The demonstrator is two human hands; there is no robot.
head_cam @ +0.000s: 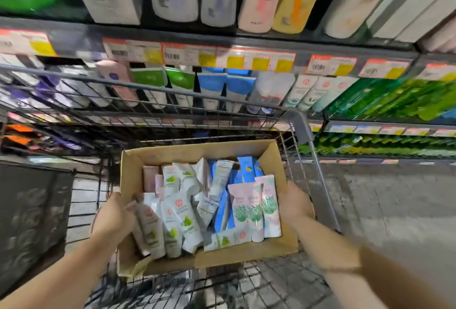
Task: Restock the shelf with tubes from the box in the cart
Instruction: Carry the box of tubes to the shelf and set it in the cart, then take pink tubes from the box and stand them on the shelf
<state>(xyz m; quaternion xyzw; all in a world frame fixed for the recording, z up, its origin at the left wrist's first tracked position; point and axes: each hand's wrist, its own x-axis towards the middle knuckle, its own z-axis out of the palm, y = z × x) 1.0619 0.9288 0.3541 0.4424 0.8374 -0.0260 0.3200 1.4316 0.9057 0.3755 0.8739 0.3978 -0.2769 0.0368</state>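
Inside cart (299, 126), left hand (111, 217), right hand (294, 204) grip box (197, 153) side edges; tubes (187, 212) fill it

— Where did the box (259, 255) sit?

— In the cart (299, 126), with the tubes (212, 207) heaped inside it. The left hand (112, 217) was at its left wall, the right hand (294, 204) at its right wall.

— And the shelf (222, 44)?

— Behind the cart, with more tubes standing in a row under its edge.
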